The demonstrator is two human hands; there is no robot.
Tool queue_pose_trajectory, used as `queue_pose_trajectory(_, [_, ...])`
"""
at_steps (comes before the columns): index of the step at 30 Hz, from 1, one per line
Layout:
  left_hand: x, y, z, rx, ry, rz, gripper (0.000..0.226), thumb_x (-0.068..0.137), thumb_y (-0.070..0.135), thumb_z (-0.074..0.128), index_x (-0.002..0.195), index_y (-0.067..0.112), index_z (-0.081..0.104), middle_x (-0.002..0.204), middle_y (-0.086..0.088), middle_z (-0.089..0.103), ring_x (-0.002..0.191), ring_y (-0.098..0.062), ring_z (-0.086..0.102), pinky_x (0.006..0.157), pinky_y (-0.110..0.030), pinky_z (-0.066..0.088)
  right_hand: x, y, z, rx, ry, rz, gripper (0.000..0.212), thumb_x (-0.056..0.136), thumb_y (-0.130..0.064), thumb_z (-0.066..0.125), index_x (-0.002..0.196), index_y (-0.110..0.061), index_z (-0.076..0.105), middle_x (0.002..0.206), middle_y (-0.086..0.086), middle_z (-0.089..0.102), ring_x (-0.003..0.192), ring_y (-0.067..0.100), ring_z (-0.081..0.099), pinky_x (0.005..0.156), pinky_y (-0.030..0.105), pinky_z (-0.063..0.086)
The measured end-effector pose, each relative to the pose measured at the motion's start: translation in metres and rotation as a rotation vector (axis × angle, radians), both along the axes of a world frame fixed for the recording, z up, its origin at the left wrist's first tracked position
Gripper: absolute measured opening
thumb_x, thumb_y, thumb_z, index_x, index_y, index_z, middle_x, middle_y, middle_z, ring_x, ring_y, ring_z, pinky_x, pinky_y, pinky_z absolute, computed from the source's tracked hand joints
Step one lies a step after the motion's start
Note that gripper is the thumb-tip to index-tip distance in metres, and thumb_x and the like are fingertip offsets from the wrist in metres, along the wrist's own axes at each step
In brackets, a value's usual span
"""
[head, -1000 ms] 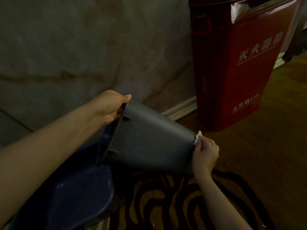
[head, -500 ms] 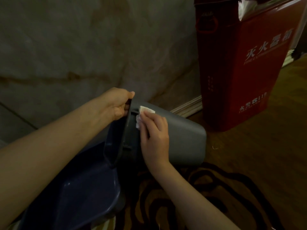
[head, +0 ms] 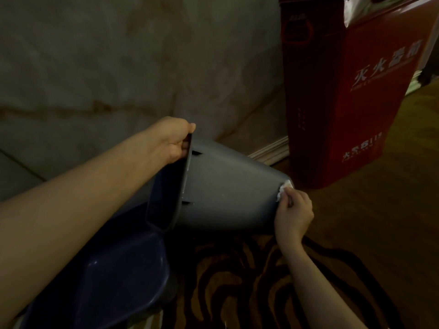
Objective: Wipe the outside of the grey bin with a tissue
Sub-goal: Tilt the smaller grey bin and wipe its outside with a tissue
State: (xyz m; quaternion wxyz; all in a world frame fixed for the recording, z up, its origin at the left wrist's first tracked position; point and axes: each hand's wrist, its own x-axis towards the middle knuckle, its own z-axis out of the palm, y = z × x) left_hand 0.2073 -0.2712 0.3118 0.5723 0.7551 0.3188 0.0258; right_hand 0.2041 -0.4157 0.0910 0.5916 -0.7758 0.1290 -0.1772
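Observation:
The grey bin (head: pixel 228 191) lies tipped on its side, held off the floor, its open mouth toward me and its base pointing right. My left hand (head: pixel 174 141) grips the top of its rim. My right hand (head: pixel 293 213) presses a small white tissue (head: pixel 283 189) against the bin's outside at the base end. Part of the tissue is hidden under my fingers.
A dark blue plastic tub (head: pixel 114 276) sits below the bin at the lower left. A tall red box with white lettering (head: pixel 351 91) stands against the wall to the right. A striped brown rug (head: pixel 249 281) covers the wooden floor (head: pixel 392 198); a marbled wall (head: pixel 118 67) is behind.
My right hand slid the tissue along the bin's side from the rim end to the base end. The left hand kept its grip on the rim.

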Motion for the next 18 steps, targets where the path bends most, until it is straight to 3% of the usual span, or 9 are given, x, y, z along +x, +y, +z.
queue_pose_trajectory(3, [0.002,0.002,-0.001,-0.023,-0.012,0.02,0.024,0.095,0.011,0.036,0.074,0.014,0.048,0.074,-0.001,0.054,0.063,-0.013,0.053,0.049,-0.024,0.049,-0.015,0.025,0.029,0.032,-0.151,0.084,0.018,0.087,-0.009,0.06,0.104,-0.009,0.067,0.105,0.005,0.065,0.1,0.015,0.057,0.088,0.031,0.049])
queue_pose_trajectory(6, [0.003,0.002,-0.001,-0.036,-0.023,0.04,0.026,0.096,0.011,0.034,0.073,0.014,0.047,0.073,-0.001,0.054,0.062,-0.012,0.052,0.052,-0.024,0.048,-0.031,0.054,0.068,0.066,-0.422,0.244,0.016,0.084,-0.006,0.064,0.099,-0.007,0.07,0.102,0.005,0.068,0.097,0.01,0.054,0.09,0.02,0.044])
queue_pose_trajectory(9, [0.004,0.001,-0.002,-0.019,-0.027,0.064,0.03,0.096,0.01,0.033,0.068,0.014,0.044,0.06,-0.001,0.056,0.05,-0.011,0.055,0.04,-0.02,0.046,-0.045,0.078,0.099,0.072,-0.582,0.397,0.019,0.083,-0.004,0.064,0.101,-0.005,0.068,0.104,0.006,0.067,0.098,0.012,0.055,0.09,0.013,0.04])
queue_pose_trajectory(11, [0.006,0.003,-0.002,-0.008,-0.04,0.09,0.032,0.095,0.009,0.033,0.065,0.013,0.043,0.058,-0.001,0.054,0.042,-0.011,0.054,0.034,-0.017,0.044,-0.049,0.086,0.107,0.067,-0.613,0.424,0.021,0.083,-0.002,0.064,0.103,-0.002,0.068,0.105,0.01,0.066,0.098,0.016,0.056,0.091,0.012,0.039])
queue_pose_trajectory(14, [0.01,-0.001,0.001,-0.069,-0.077,0.064,0.031,0.096,0.012,0.034,0.067,0.012,0.045,0.067,-0.002,0.048,0.054,-0.012,0.05,0.041,-0.019,0.046,-0.041,0.082,0.11,0.028,-0.616,0.396,0.021,0.082,-0.001,0.065,0.103,0.001,0.069,0.103,0.013,0.068,0.096,0.023,0.058,0.089,0.015,0.039])
queue_pose_trajectory(16, [0.01,-0.006,0.002,-0.158,-0.103,-0.025,0.031,0.096,0.018,0.036,0.069,0.01,0.047,0.067,-0.003,0.049,0.057,-0.012,0.049,0.047,-0.02,0.045,-0.028,0.078,0.114,0.031,-0.583,0.356,0.02,0.082,-0.001,0.065,0.102,0.001,0.07,0.102,0.014,0.069,0.094,0.026,0.06,0.088,0.014,0.037])
queue_pose_trajectory(18, [-0.001,-0.007,-0.002,-0.106,-0.049,-0.176,0.032,0.096,0.023,0.037,0.069,0.011,0.05,0.056,-0.002,0.054,0.049,-0.01,0.051,0.045,-0.018,0.044,-0.014,0.076,0.119,0.051,-0.539,0.345,0.019,0.081,-0.001,0.065,0.099,0.0,0.071,0.101,0.013,0.071,0.094,0.027,0.061,0.086,0.005,0.031])
